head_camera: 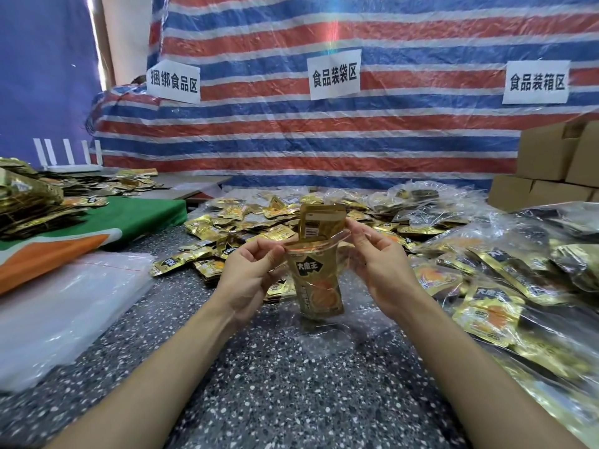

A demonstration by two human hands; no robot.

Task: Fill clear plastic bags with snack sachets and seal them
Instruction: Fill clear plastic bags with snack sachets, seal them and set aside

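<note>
Speckled bench [291,384] nearest, both forearms reaching in over it.

Left hand [249,270]: grip pinched together on the left end of the bag mouth. Right hand [379,264]: grip pinched on the right end, thumb over fingertips. Between the two grips hangs the clear bag [337,264], upright, its bottom at or just above the bench. Sachets sit inside it.

One gold sachet [321,220] stands up through the mouth, above both grips. Judged step: closing the top. That sachet has to go fully below the seal line first, or the strip will likely catch on it. Then keep the mouth taut between the grips and press along from one end to the other. Whether any of the strip is already pressed shut is hard to tell; the film glares.

Left of the grips, a stack of empty bags [64,303]. Right of them, filled bags [502,286]. Beyond, the heap of loose sachets [259,218], then cartons [551,163] far right and a striped tarp [324,140] behind.
</note>
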